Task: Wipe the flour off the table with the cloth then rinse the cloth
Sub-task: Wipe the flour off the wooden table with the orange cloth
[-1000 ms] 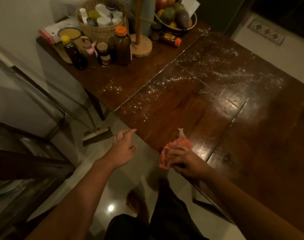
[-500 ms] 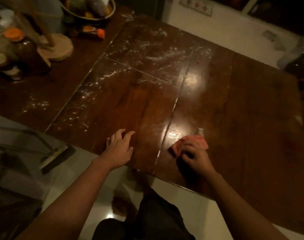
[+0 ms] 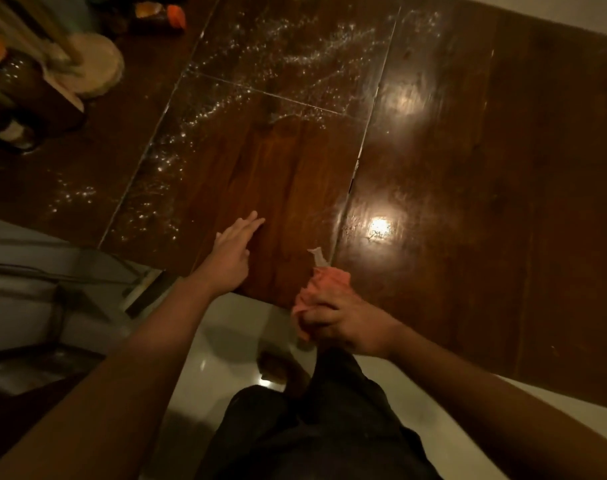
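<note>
Lowest in the frame, dark trousers (image 3: 315,434) and a bare foot (image 3: 274,367) stand on pale floor tiles (image 3: 225,341). Just above, at centre, the right hand (image 3: 343,323) curls its fingers tightly around a bunched pink cloth (image 3: 324,285) at the near edge of the dark wooden table (image 3: 468,237); a white tag (image 3: 318,256) pokes up from the cloth. To its left, the left hand (image 3: 231,252) lies flat on the tabletop, fingers straight and together. Beyond both hands, flour (image 3: 277,60) is scattered in white specks across the upper centre and left-centre boards. In the upper left corner sit a round wooden stand base (image 3: 94,69), a dark jar (image 3: 14,76) and an orange-capped bottle (image 3: 163,17) lying on its side.
</note>
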